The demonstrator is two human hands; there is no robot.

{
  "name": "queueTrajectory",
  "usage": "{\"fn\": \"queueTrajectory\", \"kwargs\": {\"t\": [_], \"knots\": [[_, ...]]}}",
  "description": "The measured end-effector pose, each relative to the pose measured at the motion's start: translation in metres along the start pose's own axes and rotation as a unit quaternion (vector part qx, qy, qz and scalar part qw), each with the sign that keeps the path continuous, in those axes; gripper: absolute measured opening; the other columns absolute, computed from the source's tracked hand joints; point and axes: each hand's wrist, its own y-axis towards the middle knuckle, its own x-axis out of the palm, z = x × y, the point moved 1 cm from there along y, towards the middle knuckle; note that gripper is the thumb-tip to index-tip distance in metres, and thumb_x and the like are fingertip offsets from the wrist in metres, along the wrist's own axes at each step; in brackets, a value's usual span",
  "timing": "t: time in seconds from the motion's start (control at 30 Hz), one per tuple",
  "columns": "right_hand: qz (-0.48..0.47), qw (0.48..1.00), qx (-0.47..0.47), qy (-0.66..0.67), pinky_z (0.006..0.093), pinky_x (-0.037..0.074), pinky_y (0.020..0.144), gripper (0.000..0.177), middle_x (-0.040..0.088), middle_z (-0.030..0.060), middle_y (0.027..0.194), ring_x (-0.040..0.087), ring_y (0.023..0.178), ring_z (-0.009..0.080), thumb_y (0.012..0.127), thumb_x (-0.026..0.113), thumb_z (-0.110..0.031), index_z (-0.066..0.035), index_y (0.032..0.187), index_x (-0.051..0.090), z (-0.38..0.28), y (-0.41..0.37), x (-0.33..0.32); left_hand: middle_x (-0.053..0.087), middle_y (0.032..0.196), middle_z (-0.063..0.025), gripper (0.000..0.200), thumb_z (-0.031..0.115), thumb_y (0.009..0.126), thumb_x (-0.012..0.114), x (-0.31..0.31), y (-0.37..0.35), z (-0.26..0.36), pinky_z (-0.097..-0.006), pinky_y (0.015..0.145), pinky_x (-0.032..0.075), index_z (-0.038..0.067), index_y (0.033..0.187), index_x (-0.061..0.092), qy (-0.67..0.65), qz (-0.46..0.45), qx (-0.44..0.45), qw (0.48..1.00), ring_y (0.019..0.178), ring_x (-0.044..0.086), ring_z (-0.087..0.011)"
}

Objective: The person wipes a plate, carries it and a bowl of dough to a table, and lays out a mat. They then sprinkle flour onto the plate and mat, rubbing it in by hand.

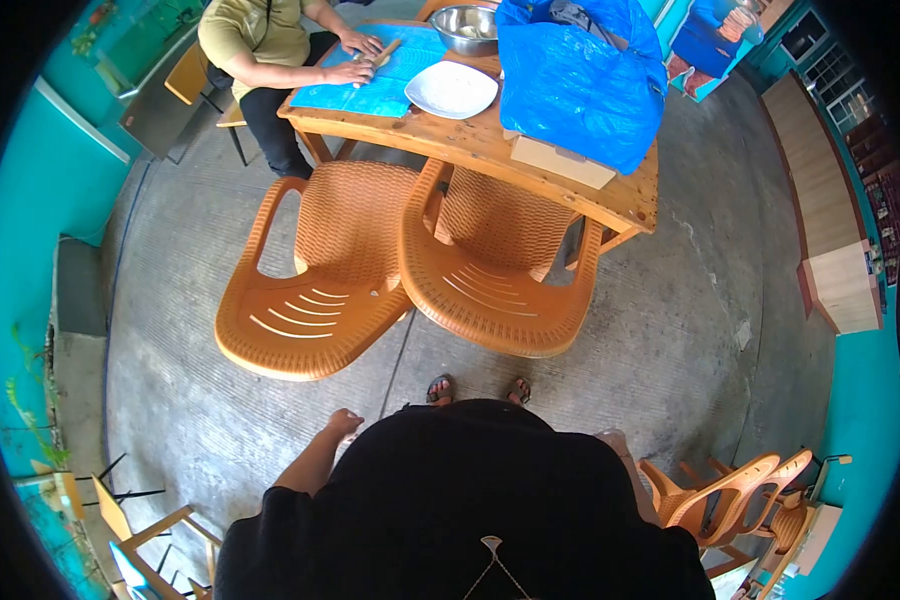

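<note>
My left hand (345, 424) hangs low beside my black shirt, over the concrete floor. Its fingers look loosely curled, and nothing shows in them. At the other side, my right hand (612, 438) is mostly hidden by my shirt, so its fingers cannot be made out. Neither hand touches furniture. Ahead of me are two brown plastic armchairs, a left one (315, 310) and a right one (500, 300), pushed against a wooden table (410, 138).
On the table lie a blue plastic bag (580, 95), a white plate (452, 90), a metal bowl (466, 30) and a blue mat (345, 92). A seated person (260, 50) presses a pale item there. Stacked chairs (730, 495) stand behind right; wooden chairs (160, 540) behind left.
</note>
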Motion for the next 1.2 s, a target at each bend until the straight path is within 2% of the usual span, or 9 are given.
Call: {"fn": "queueTrajectory", "kwargs": {"t": [0.27,0.33,0.37,0.43,0.47,0.57,0.7,0.87,1.2], "knots": [[-0.021,0.999,-0.009,-0.023,0.0370,0.051,0.047,0.026,0.060,0.0140,0.070,0.059,0.054,0.0249,0.082,0.055,-0.026,-0.001,0.085,0.060,-0.001,-0.011,0.005,0.064,0.089,-0.0172,0.037,0.035,0.075,0.066,-0.005,-0.005,0.007,-0.0356,0.069,0.053,0.004,0.094,0.063,0.032,0.000,0.002,0.999,0.078,0.064,-0.0288],[-0.005,0.998,0.027,0.049,0.0362,0.051,0.047,0.026,0.061,0.0143,0.070,0.060,0.055,0.0243,0.081,0.056,-0.026,0.000,0.083,0.059,-0.001,-0.016,0.008,0.063,0.092,-0.0179,0.036,0.032,0.076,0.066,-0.007,-0.007,0.007,-0.0361,0.065,0.054,0.002,0.096,0.062,0.170,-0.045,0.139,0.975,0.077,0.064,-0.0290],[-0.005,0.998,0.027,0.051,0.0362,0.051,0.047,0.026,0.061,0.0143,0.070,0.060,0.055,0.0243,0.081,0.056,-0.026,0.000,0.083,0.059,-0.003,-0.019,0.009,0.063,0.092,-0.0179,0.036,0.032,0.076,0.066,-0.007,-0.011,0.014,-0.0361,0.065,0.054,0.002,0.096,0.062,0.171,-0.045,0.139,0.974,0.077,0.064,-0.0290],[0.018,0.997,0.034,0.068,0.0362,0.051,0.047,0.026,0.061,0.0142,0.066,0.060,0.054,0.0240,0.080,0.056,-0.025,0.001,0.080,0.060,-0.002,-0.024,0.013,0.063,0.088,-0.0178,0.034,0.029,0.078,0.065,-0.008,-0.029,0.035,-0.0358,0.061,0.055,0.000,0.097,0.062,0.014,0.009,-0.016,1.000,0.073,0.064,-0.0280],[0.018,0.997,0.034,0.069,0.0362,0.051,0.047,0.026,0.061,0.0142,0.066,0.060,0.054,0.0240,0.080,0.056,-0.025,0.001,0.080,0.060,0.003,-0.025,0.015,0.063,0.088,-0.0178,0.034,0.029,0.078,0.065,-0.010,-0.033,0.041,-0.0358,0.061,0.055,0.000,0.097,0.062,0.015,0.008,-0.017,1.000,0.073,0.064,-0.0280],[0.054,0.993,-0.105,0.024,0.0363,0.051,0.048,0.026,0.061,0.0137,0.065,0.060,0.054,0.0239,0.080,0.057,-0.024,0.001,0.078,0.061,0.018,-0.032,0.018,0.064,0.084,-0.0180,0.033,0.027,0.078,0.064,-0.010,-0.036,0.051,-0.0350,0.059,0.055,-0.001,0.095,0.063,0.005,-0.008,-0.029,1.000,0.069,0.064,-0.0266],[0.051,0.991,0.052,0.111,0.0364,0.051,0.048,0.025,0.061,0.0140,0.065,0.061,0.055,0.0243,0.079,0.057,-0.023,0.002,0.077,0.061,0.039,-0.034,0.016,0.064,0.079,-0.0174,0.031,0.027,0.079,0.063,-0.006,-0.034,0.067,-0.0350,0.059,0.055,-0.001,0.093,0.063,0.033,0.008,-0.019,0.999,0.066,0.065,-0.0256],[0.076,0.941,0.222,0.242,0.0366,0.051,0.048,0.024,0.061,0.0145,0.066,0.061,0.057,0.0247,0.078,0.057,-0.022,0.002,0.076,0.060,0.064,-0.024,0.002,0.064,0.075,-0.0167,0.031,0.028,0.079,0.063,0.010,-0.026,0.085,-0.0349,0.058,0.054,0.000,0.093,0.063,0.059,0.019,-0.007,0.998,0.065,0.065,-0.0252],[0.056,0.930,0.244,0.269,0.0355,0.046,0.045,0.028,0.060,0.0143,0.070,0.056,0.052,0.0234,0.077,0.057,-0.025,0.002,0.084,0.059,0.223,0.006,-0.064,0.064,0.072,-0.0157,0.031,0.033,0.078,0.063,0.111,-0.045,0.175,-0.0361,0.058,0.053,0.003,0.086,0.065,0.087,0.056,-0.008,0.995,0.062,0.064,-0.0269]]}}
